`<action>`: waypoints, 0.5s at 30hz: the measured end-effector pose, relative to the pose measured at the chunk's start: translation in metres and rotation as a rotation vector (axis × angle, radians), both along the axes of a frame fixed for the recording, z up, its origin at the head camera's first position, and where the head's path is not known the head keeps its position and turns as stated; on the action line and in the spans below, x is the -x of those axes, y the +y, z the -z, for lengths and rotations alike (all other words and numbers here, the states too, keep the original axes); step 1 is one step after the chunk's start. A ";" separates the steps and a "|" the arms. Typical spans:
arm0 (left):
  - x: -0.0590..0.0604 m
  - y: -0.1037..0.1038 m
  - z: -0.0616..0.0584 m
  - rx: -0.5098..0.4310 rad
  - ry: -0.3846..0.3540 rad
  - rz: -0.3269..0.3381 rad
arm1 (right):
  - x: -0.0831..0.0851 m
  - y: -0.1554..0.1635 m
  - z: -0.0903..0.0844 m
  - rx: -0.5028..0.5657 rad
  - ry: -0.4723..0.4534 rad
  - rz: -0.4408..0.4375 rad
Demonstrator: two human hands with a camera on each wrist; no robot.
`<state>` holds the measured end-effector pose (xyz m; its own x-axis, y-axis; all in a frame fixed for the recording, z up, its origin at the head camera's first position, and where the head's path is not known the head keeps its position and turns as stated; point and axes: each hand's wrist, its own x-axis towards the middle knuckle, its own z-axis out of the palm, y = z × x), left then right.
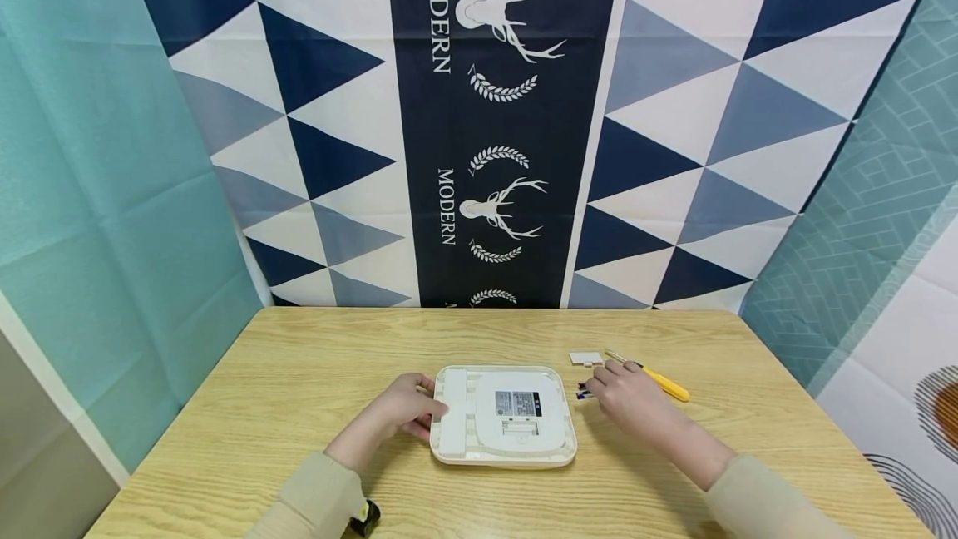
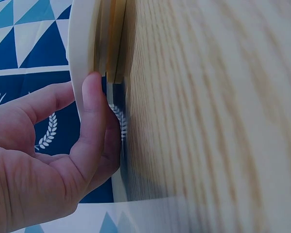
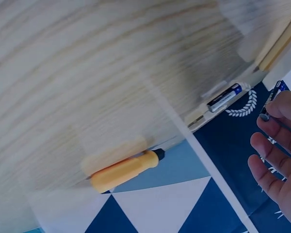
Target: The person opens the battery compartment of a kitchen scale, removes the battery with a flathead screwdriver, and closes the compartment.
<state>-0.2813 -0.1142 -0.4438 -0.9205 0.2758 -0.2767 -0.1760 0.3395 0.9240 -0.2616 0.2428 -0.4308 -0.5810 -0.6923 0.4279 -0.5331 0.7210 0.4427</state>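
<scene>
A white, flat device (image 1: 557, 389) with rounded corners lies underside up on the table, a label and an uncovered battery compartment (image 1: 520, 427) facing up. At its left edge my left hand (image 1: 419, 410) pinches the rim (image 2: 82, 43), thumb on top and fingers beneath. My right hand (image 1: 623, 393) is just right of the device and pinches a small battery (image 3: 275, 96) between thumb and index finger. Another battery (image 3: 224, 98) lies on the table close to that hand. Behind the right hand rests a small white battery cover (image 1: 585, 358).
A screwdriver with a yellow handle (image 1: 666, 384) lies right of my right hand. Near the left sleeve, at the front, is a black-and-yellow object (image 1: 364, 518), partly hidden. A patterned cloth (image 1: 494, 123) hangs behind the wooden table (image 1: 299, 381).
</scene>
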 end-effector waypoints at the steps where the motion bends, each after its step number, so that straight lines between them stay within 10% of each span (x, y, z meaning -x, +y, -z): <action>1: 0.000 0.000 0.000 0.000 0.001 0.001 | 0.001 0.001 0.001 -0.001 0.003 0.001; 15: 0.001 0.000 0.000 0.011 -0.005 -0.005 | 0.007 0.006 0.009 -0.038 -0.081 0.062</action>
